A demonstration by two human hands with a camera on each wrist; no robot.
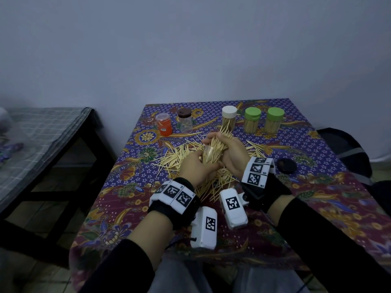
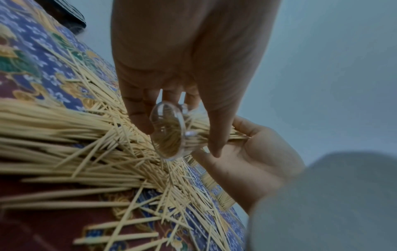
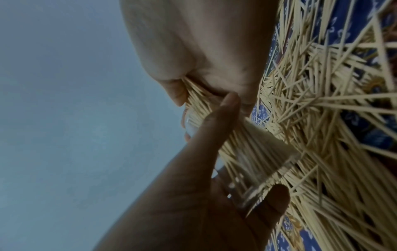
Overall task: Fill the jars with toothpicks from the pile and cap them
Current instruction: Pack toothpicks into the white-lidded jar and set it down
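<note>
The left hand (image 1: 195,168) curls its fingers and thumb round a clear jar (image 1: 208,154), held tilted above the middle of the worktop (image 1: 317,144); in the left wrist view the jar's round base (image 2: 167,130) faces the camera, with toothpicks visible through it. The right hand (image 1: 230,152) closes round a bundle of toothpicks (image 1: 220,138) whose lower ends sit in the jar's mouth while the upper tips fan out past the fingers. Both hands meet at the jar and touch each other there. Directly beneath them lies the loose pile of toothpicks (image 1: 179,159), spreading left, right and toward the person over the patterned cloth. At the far edge, near the wall, stand five capped jars: an orange jar (image 1: 164,124) and a brown-lidded jar (image 1: 184,121) to the left, then a white-lidded jar (image 1: 229,118) and two green-lidded jars (image 1: 252,120) (image 1: 274,120) to the right, the last three full of toothpicks. A dark lid (image 1: 286,166) lies alone on the cloth just right of the right wrist, with bare cloth beyond it up to the right edge. Bare cloth also lies between the pile and the left edge. Off the left edge, well apart, stands a low dark table (image 1: 42,144) covered with checked fabric.
</note>
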